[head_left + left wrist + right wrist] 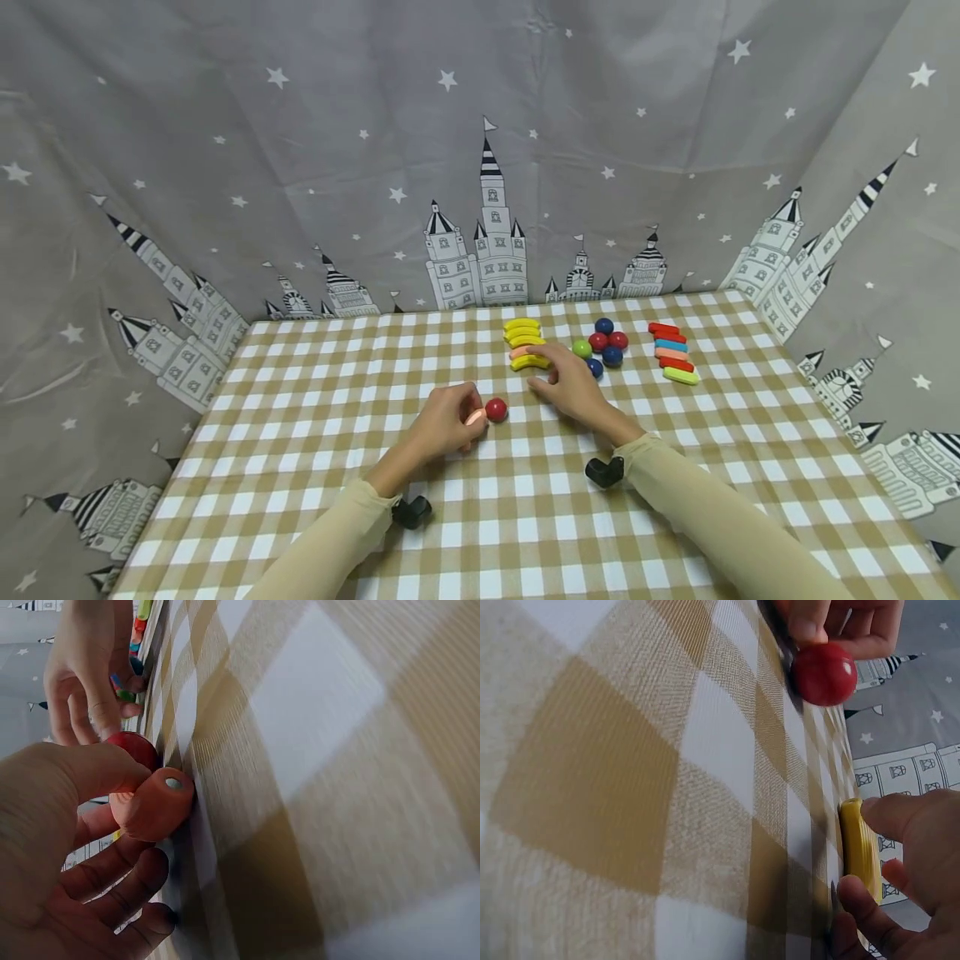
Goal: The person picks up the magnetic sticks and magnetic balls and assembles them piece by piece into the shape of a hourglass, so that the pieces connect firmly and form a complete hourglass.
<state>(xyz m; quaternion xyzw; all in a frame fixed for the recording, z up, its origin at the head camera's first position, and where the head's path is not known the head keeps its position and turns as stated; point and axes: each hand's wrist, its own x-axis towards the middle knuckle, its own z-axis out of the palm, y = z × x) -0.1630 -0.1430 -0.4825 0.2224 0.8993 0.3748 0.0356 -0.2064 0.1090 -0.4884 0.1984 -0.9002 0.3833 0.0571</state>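
Note:
My left hand [442,419] pinches a salmon-orange rounded piece [159,806] between thumb and forefinger, close above the cloth. The piece has a pale spot on its end. Right beside it, a shiny red ball [497,409] sits on the cloth. My right hand [572,385] is at a column of yellow toy bananas [522,323], its fingers spread apart around the nearest banana [860,844]. Another salmon piece [518,352] lies among the bananas, partly hidden by a fingertip. In the right wrist view, the thumb appears against the nearest banana's end; firm contact cannot be made out.
Right of the bananas is a cluster of red, blue and green balls [597,342]. Farther right, short coloured sticks [671,351] lie in a column. A brown-and-white checked cloth [315,467] covers the table. A grey castle-print curtain [360,167] stands behind and at both sides.

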